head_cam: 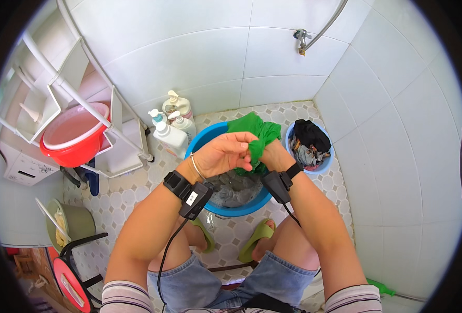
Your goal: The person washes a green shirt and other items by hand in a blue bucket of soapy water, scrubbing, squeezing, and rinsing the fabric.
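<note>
A wet green cloth [254,127] hangs bunched over the far rim and inside of a blue plastic basin [268,197] on the floor. My left hand [231,150] pinches an edge of it between thumb and fingers. Green fabric partly covers my right hand [272,152], whose fingers are mostly hidden; its grip cannot be made out. Grey, sudsy water with dark fabric [233,189] in it fills the basin below both hands. To the right, a smaller light blue basin [328,164] holds a black cloth [313,135] and patterned clothes [307,153].
Several pump and capped bottles [171,137] stand behind the basin at left. A white rack [115,137] holds red and pink basins [74,150]. A bucket [76,223] and a folding stool [68,279] are at lower left. A tap [302,37] is on the wall.
</note>
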{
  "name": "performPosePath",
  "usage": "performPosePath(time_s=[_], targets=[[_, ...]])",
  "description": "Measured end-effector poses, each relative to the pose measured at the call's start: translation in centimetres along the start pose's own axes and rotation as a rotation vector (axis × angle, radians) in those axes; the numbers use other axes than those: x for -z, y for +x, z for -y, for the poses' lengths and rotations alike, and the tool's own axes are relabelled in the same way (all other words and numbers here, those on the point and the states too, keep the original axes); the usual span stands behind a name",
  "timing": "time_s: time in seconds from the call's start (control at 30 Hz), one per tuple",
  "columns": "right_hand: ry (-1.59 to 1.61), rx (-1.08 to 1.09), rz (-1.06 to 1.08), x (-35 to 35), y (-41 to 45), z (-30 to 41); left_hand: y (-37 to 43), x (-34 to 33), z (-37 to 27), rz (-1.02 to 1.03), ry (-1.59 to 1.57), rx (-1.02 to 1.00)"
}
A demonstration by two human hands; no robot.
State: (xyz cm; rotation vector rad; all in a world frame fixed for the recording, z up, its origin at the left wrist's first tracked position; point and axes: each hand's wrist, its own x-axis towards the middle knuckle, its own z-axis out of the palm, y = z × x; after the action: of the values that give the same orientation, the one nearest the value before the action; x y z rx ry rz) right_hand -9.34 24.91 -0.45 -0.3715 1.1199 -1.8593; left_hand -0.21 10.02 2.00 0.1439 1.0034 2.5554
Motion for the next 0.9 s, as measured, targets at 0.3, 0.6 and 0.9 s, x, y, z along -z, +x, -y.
performPosePath(time_s=[0.3, 0.6, 0.9], targets=[[0.288, -0.07, 0.198, 0.2, 0.4, -1.8, 1.2, 3.2, 1.5, -0.675, 1.513, -0.379], [0.435, -0.086, -0.123, 0.2, 1.8, -4.6, 1.7, 2.5, 0.3, -0.532, 0.371, -0.251], [0.093, -0.183, -0.097, -1.0, 1.0, -3.6, 0.3, -0.1, 0.3, -0.345, 0.139, -0.068]])
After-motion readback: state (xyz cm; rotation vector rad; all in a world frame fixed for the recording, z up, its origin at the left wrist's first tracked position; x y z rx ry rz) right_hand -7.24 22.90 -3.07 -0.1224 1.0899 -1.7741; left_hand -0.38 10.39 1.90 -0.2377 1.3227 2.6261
